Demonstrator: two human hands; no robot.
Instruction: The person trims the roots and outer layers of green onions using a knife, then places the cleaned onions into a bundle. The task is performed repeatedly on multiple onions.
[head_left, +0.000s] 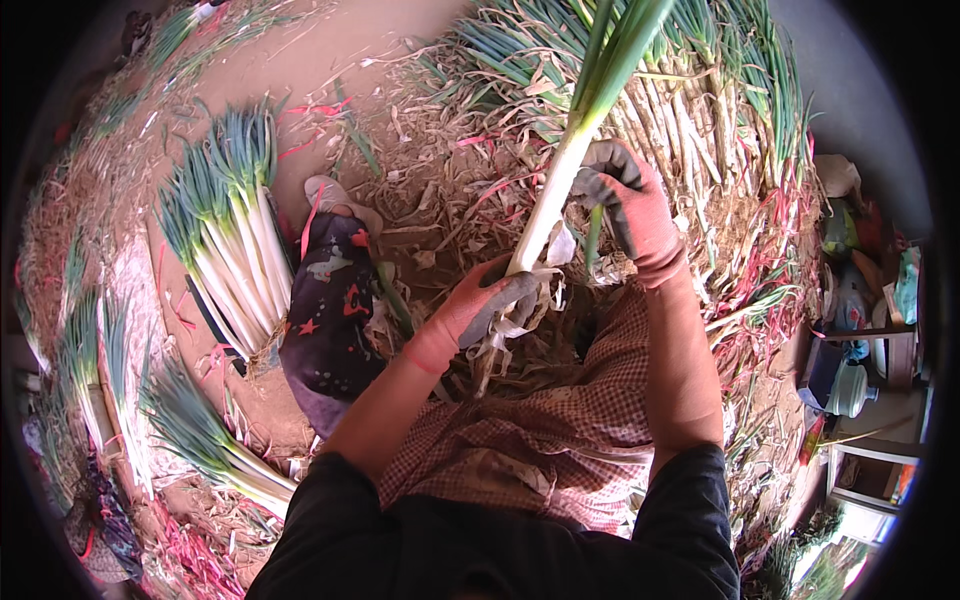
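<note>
My left hand, in a coral work glove with a grey coated palm, is closed around the lower white shaft of a large Welsh onion. The stalk slants up and to the right, its green leaves running past the top of the view. Beside the shaft, the bent fingers of my right hand, gloved alike, pinch a strip of green leaf that hangs below them. Peeled dry skin dangles around the root end under my left hand.
Trimmed white onions lie bundled at the left, beside my patterned trouser leg. Unpeeled onions are heaped at the upper right. Dry husks and pink ties litter the ground. Shelves with containers stand at the far right.
</note>
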